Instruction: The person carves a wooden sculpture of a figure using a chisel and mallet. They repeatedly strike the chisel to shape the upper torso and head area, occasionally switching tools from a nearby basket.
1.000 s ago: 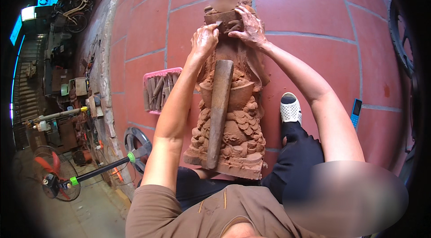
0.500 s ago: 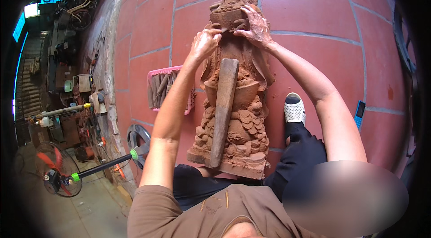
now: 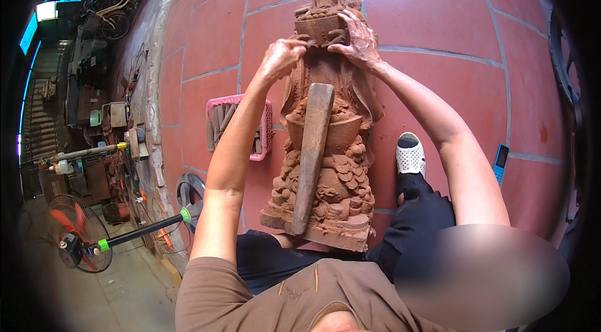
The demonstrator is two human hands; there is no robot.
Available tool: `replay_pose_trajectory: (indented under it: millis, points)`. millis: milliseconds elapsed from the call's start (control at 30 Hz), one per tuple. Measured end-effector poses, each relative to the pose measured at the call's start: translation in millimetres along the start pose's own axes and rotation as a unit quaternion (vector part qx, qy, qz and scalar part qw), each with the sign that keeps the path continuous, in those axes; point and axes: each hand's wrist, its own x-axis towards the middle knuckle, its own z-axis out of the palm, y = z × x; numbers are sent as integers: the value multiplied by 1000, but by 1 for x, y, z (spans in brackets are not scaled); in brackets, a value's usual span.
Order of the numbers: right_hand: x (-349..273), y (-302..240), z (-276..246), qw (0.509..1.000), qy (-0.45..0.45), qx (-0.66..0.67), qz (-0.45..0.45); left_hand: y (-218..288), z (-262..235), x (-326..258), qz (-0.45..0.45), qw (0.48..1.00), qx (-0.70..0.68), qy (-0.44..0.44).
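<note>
A reddish-brown carved wooden statue (image 3: 328, 69) of a bearded figure lies on its back between my legs, its head at the far end. My left hand (image 3: 283, 58) is closed in a pinch at the left of the statue's chest. A small pale tip shows by its fingers, but I cannot make out what they hold. My right hand (image 3: 359, 43) lies on the right side of the chest, fingers stretched and spread, thumb pointing toward the other hand. A long, tapered wooden bar (image 3: 313, 157) rests lengthwise on the statue's lower half.
Left of the statue, a pink basket (image 3: 268, 125) holds several slim brown tools. A standing fan (image 3: 75, 232) with orange blades is at lower left. My right foot wears a white shoe (image 3: 410, 158). Farther right lies a blue phone (image 3: 501, 160). A bicycle (image 3: 119, 0) stands far left.
My left hand has shifted slightly left and turned at the wrist, drawing its fingers back a little from the middle of the chest. My right hand keeps its place on the statue.
</note>
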Motion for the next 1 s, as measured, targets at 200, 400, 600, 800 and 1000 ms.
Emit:
replay_pose_trajectory:
  millis: [200, 400, 600, 800, 1000]
  points:
    - [5, -15, 9, 1000, -14, 11, -11, -30, 21, 34, 77, 975, 56, 199]
    - [6, 12, -9, 995, -76, 58, -8, -2, 5, 3, 47, 989, 141, -21]
    - [-3, 6, -3, 995, -71, 74, 23, 5, 26, 17, 102, 954, 230, 165]
    - [-6, 18, -8, 994, -74, 73, 42, 22, 15, 13, 71, 972, 222, -27]
    - [-7, 10, -4, 993, -75, 84, 43, 28, 30, 21, 73, 944, 305, 105]
